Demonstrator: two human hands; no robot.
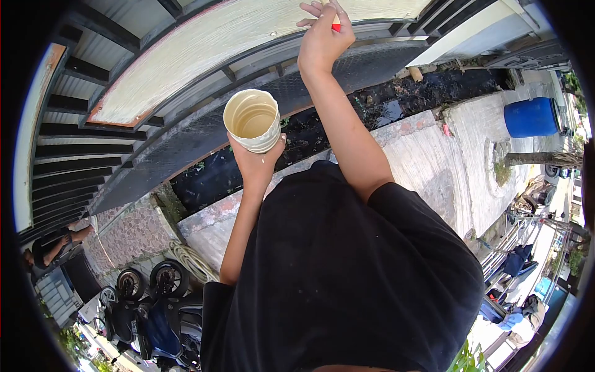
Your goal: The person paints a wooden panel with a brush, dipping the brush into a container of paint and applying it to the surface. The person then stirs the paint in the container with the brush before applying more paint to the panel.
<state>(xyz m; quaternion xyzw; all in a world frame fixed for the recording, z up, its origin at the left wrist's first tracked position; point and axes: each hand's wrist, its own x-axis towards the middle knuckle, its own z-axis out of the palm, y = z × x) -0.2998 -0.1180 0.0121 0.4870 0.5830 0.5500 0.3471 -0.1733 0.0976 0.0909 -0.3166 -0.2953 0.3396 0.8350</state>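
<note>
My left hand (255,164) is wrapped round a whitish plastic cup (263,141), its outside streaked and its mouth facing up toward me. Cream-coloured paint (253,124) shows inside the cup. Higher up, at the top edge of the view, my right hand (325,40) grips what looks like a paintbrush (336,28); a red part of it shows by the palm, and its far end is out of view. Behind the right hand runs a long cream-painted panel (204,56) with a reddish-brown edge, part of a dark metal gate or fence.
Below the fence lies a ditch of dark water (390,111), bordered by a concrete walkway (427,161). A blue barrel (531,118) is at the right. Parked motorbikes (158,322) and a coiled hose (193,261) are at lower left. Another person (52,248) is at far left.
</note>
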